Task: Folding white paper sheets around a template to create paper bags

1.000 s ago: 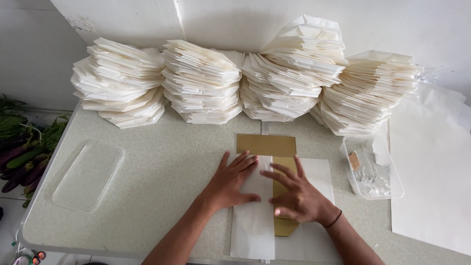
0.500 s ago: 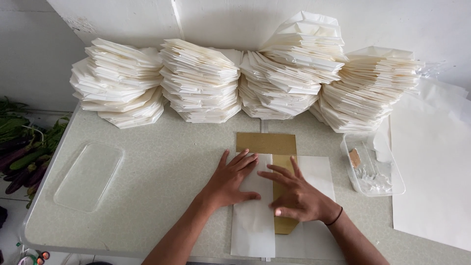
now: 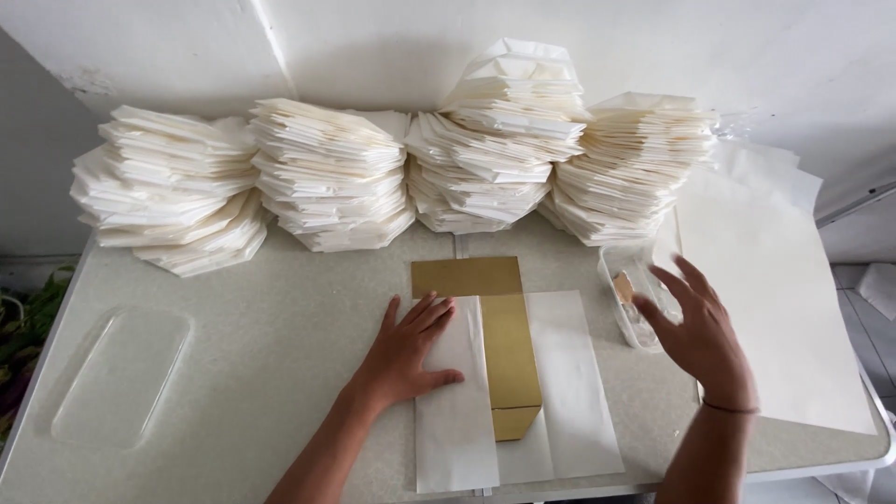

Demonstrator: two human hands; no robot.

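The pale speckled desk (image 3: 280,308) fills the view, its front edge running along six o'clock and its right corner at four o'clock. Along the back wall, from ten to two o'clock, stand four tall stacks of folded cream paper (image 3: 336,173), packed side by side. A loose pile of large white paper sheets (image 3: 775,289) lies at three o'clock, reaching toward the desk's right edge. A clear plastic lid (image 3: 121,373) lies flat at eight o'clock.

At centre, a thin white paper sheet (image 3: 569,373) lies under a flat gold cardboard template (image 3: 509,345); the sheet's left flap is folded over the gold card. The left hand (image 3: 411,350) presses that flap flat, fingers spread, gripping nothing. The right hand (image 3: 700,331) hovers open, clear of the sheet, just beside a small clear plastic tub (image 3: 630,299) at two o'clock.

The fold looks half made: the right flap lies unfolded, and closing it would seem to call for the left palm holding firm.

Open room lies left of the sheet; the sheet's near edge sits at the desk's front edge.
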